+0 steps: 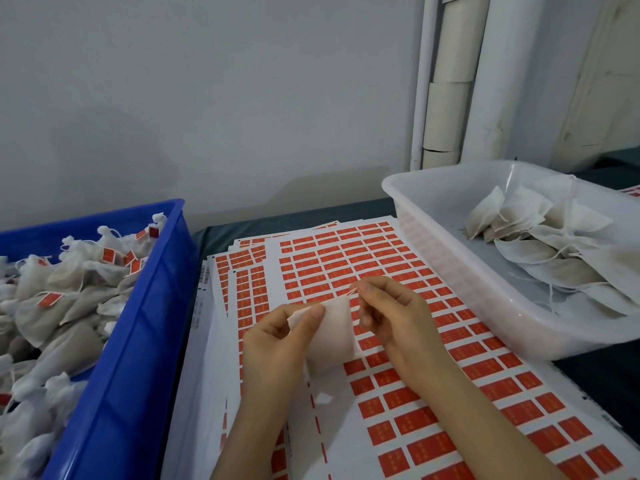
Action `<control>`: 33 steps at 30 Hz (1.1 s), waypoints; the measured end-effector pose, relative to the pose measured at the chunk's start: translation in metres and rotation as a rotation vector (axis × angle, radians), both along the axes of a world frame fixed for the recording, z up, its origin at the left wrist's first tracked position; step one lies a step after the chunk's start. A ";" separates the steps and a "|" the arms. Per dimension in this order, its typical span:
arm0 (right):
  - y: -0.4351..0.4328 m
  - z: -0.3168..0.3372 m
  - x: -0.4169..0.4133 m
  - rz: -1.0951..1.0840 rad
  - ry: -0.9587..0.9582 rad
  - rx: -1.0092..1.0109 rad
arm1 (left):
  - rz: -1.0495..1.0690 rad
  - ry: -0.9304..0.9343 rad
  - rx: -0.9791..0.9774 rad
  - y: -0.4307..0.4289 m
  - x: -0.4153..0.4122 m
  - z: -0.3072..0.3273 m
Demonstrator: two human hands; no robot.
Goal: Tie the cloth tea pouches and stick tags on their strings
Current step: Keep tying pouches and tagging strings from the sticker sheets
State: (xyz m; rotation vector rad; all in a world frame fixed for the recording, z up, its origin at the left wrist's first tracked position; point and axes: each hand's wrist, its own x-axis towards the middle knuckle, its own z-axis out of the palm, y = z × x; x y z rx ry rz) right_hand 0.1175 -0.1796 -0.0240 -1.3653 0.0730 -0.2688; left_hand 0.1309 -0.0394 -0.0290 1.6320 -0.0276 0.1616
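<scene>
A white cloth tea pouch (332, 332) hangs between my hands above the sticker sheets. My left hand (277, 344) pinches its upper left corner with thumb and fingers. My right hand (391, 315) pinches the pouch's thin string (352, 291) at the upper right corner. Sheets of red tag stickers (398, 341) lie spread on the table under both hands; some of the tags near the front left are peeled off.
A blue crate (138, 323) on the left holds several tied pouches with red tags. A clear plastic tub (450, 271) at the right holds several flat, untied pouches. White pipes run up the wall behind it.
</scene>
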 end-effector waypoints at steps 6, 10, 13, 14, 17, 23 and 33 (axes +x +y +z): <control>0.005 -0.001 -0.002 0.031 -0.003 -0.079 | -0.041 -0.049 0.016 0.000 -0.001 0.001; 0.007 0.000 -0.003 0.056 0.002 -0.063 | 0.000 -0.028 0.024 0.001 -0.002 0.002; 0.007 0.001 -0.004 0.067 -0.007 -0.060 | -0.100 -0.032 0.003 0.000 -0.003 0.003; 0.008 0.001 -0.004 0.065 -0.008 -0.077 | -0.137 -0.045 0.032 -0.001 -0.004 0.003; 0.010 0.000 -0.005 0.065 -0.005 -0.114 | -0.176 -0.111 0.159 -0.004 -0.005 0.002; 0.009 0.002 -0.004 -0.002 0.020 -0.081 | -0.092 -0.074 0.095 -0.005 -0.006 0.003; 0.001 0.005 -0.002 0.199 0.025 0.373 | -0.084 -0.004 0.099 -0.004 -0.003 -0.004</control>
